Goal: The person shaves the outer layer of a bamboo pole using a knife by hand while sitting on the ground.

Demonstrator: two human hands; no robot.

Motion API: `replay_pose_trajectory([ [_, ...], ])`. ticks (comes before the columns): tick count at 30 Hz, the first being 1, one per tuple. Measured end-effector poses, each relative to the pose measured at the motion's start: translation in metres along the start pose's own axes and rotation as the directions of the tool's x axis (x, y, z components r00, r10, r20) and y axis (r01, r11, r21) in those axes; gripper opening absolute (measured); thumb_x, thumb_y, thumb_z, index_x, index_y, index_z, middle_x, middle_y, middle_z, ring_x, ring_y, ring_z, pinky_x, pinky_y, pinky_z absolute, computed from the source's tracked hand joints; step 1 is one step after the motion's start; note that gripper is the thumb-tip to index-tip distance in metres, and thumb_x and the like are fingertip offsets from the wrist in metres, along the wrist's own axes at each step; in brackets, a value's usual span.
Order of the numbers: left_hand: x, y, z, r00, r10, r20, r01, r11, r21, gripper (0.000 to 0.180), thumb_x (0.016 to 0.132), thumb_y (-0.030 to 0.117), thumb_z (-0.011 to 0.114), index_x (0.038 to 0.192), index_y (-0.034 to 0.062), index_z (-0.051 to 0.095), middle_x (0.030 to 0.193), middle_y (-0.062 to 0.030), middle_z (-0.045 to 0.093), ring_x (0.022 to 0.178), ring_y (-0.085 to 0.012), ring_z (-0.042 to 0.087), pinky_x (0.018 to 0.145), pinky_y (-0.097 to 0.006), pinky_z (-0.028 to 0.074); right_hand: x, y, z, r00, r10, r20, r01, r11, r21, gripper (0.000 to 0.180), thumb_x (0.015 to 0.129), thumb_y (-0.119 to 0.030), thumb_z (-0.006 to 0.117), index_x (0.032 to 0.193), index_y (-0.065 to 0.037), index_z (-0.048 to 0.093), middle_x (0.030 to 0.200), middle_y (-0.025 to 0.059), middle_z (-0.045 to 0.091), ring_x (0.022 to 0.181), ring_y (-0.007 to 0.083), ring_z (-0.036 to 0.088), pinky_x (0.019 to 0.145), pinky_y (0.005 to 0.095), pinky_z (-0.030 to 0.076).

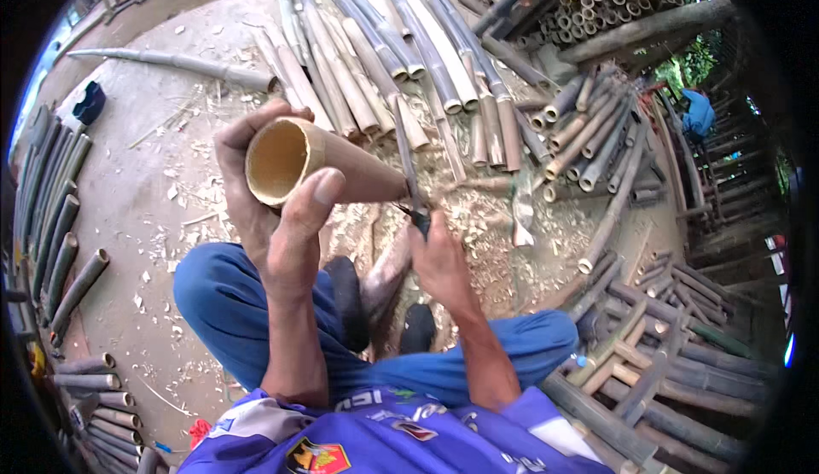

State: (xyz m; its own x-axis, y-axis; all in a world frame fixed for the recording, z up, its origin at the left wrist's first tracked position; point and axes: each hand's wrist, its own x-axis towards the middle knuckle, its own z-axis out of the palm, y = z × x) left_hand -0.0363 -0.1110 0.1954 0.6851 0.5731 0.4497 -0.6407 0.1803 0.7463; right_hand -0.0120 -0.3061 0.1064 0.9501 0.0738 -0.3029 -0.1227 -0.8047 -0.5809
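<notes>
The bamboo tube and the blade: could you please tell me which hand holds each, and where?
Left hand grips the bamboo tube at its open end; right hand holds the knife by its dark handle.

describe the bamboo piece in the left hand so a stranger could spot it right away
Start at the big fan of long bamboo poles lying on the ground ahead. Just below it, the left hand lifts a short bamboo tube. Unlike its neighbours, it is raised and shows its hollow pale mouth.
</notes>
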Motion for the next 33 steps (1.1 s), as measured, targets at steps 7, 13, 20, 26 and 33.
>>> replay_pose_trajectory([
  [7, 0.012, 0.002, -0.002, 0.998, 0.047, -0.044, -0.046, 0.998, 0.030, 0.065, 0.076, 0.021, 0.080, 0.129, 0.0014, 0.048, 0.121, -0.0129, 0.055, 0.114, -0.0213, 0.055, 0.100, -0.035, 0.044, -0.049, -0.072, -0.083, 0.812, -0.469, -0.346, 0.540, 0.829, 0.143, 0.038, 0.101, -0.021, 0.057, 0.127, 0.001, 0.042, 0.073, 0.0237, 0.062, 0.074, 0.0385, 0.071, 0.062, 0.0439, 0.053],
  [13, 0.018, -0.007, -0.007, 0.994, 0.074, -0.084, -0.067, 0.993, 0.093, 0.060, 0.079, 0.018, 0.076, 0.129, 0.0028, 0.047, 0.117, -0.0112, 0.054, 0.108, -0.0198, 0.056, 0.096, -0.035, 0.045, 0.042, 0.103, 0.017, 0.945, -0.286, -0.156, 0.250, 0.944, -0.216, 0.042, 0.099, -0.029, 0.051, 0.127, 0.001, 0.049, 0.087, 0.0228, 0.068, 0.071, 0.0372, 0.067, 0.065, 0.0495, 0.052],
  [20, 0.015, -0.016, -0.005, 0.964, 0.141, -0.223, -0.120, 0.987, 0.104, 0.069, 0.080, 0.031, 0.087, 0.127, 0.0046, 0.043, 0.112, -0.0056, 0.053, 0.103, -0.0149, 0.056, 0.093, -0.029, 0.046, -0.029, -0.048, -0.066, 0.959, -0.260, -0.111, 0.282, 0.907, 0.313, 0.039, 0.104, -0.029, 0.052, 0.126, 0.002, 0.045, 0.086, 0.0215, 0.064, 0.079, 0.0354, 0.068, 0.068, 0.0447, 0.051],
  [26, 0.001, -0.017, 0.000, 0.973, 0.141, -0.183, -0.121, 0.986, 0.116, 0.073, 0.080, 0.032, 0.087, 0.129, 0.0032, 0.041, 0.113, -0.0064, 0.052, 0.106, -0.0167, 0.056, 0.096, -0.031, 0.045, -0.004, -0.014, -0.009, 0.755, -0.547, -0.361, 0.608, 0.790, 0.076, 0.032, 0.102, -0.017, 0.050, 0.126, 0.002, 0.044, 0.084, 0.0230, 0.066, 0.072, 0.0368, 0.068, 0.065, 0.0471, 0.054],
  [33, 0.005, -0.019, -0.008, 0.954, 0.099, -0.281, -0.086, 0.995, 0.059, 0.075, 0.078, 0.033, 0.088, 0.129, 0.0040, 0.042, 0.116, -0.0048, 0.050, 0.109, -0.0146, 0.053, 0.097, -0.030, 0.043, 0.009, 0.035, -0.035, 0.981, -0.165, -0.106, 0.173, 0.982, 0.072, 0.047, 0.104, -0.031, 0.046, 0.136, 0.004, 0.047, 0.082, 0.0185, 0.068, 0.073, 0.0350, 0.068, 0.069, 0.0466, 0.053],
])
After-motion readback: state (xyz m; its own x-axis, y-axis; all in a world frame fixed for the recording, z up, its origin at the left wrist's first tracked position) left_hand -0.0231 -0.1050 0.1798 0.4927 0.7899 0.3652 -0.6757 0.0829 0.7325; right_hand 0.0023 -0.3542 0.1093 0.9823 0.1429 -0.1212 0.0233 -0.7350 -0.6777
